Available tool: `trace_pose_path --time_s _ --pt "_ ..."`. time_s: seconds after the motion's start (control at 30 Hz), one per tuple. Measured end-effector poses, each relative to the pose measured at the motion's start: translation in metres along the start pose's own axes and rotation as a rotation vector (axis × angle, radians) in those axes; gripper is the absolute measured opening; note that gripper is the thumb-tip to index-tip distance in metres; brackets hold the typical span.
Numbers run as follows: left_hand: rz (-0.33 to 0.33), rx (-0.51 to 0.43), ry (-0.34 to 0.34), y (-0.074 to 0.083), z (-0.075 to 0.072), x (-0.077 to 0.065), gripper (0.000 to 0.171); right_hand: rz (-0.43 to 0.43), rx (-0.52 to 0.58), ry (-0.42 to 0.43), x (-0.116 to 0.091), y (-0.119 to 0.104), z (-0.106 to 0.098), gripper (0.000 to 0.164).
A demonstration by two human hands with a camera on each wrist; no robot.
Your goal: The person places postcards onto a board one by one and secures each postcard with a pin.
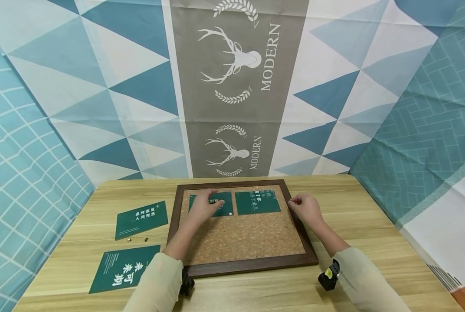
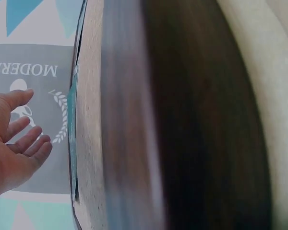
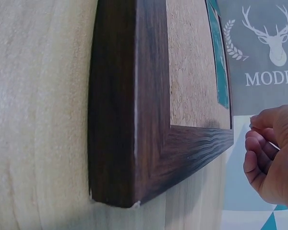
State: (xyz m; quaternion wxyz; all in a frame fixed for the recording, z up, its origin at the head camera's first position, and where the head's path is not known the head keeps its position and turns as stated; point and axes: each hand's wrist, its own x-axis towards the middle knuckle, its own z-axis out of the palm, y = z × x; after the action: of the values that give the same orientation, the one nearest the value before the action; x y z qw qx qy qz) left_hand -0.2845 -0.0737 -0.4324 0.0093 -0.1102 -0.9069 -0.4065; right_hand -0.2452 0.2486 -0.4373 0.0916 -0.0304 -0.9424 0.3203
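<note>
My left hand (image 1: 202,209) is above the left green card (image 1: 227,200) on the framed cork board (image 1: 242,238). In the left wrist view the fingers of that left hand (image 2: 19,139) are loosely bent and hold nothing. Beside the board's right rim is my right hand (image 1: 306,211). Its thumb and forefinger pinch a tiny pale thing (image 3: 251,125) in the right wrist view, too small to identify. The right green card (image 1: 257,207), with white lettering, lies on the cork near the top, left of this hand.
Two more green cards with white writing, an upper one (image 1: 142,220) and a lower one (image 1: 119,269), lie on the wooden table (image 1: 345,208) left of the board. Between them sit small brass-coloured pieces (image 1: 146,239). A patterned cloth (image 1: 236,108) hangs behind the table.
</note>
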Motion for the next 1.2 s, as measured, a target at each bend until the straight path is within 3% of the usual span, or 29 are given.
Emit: trace_pose_path --time_s 0.27,0.7,1.0,1.2 --pt "0.009 -0.007 -0.017 0.004 0.009 -0.001 0.051 -0.008 -0.006 0.000 0.000 -0.001 0.000 0.019" --pt "0.085 0.011 -0.052 0.011 0.029 0.002 0.049 -0.003 0.010 -0.010 -0.001 -0.001 0.004 0.018" --pt "0.049 -0.004 -0.090 0.019 0.041 0.001 0.048 0.003 0.005 -0.012 0.000 -0.001 0.006 0.018" --pt "0.068 0.006 -0.118 0.021 0.050 0.002 0.046 0.013 0.019 -0.021 0.001 -0.001 0.008 0.018"
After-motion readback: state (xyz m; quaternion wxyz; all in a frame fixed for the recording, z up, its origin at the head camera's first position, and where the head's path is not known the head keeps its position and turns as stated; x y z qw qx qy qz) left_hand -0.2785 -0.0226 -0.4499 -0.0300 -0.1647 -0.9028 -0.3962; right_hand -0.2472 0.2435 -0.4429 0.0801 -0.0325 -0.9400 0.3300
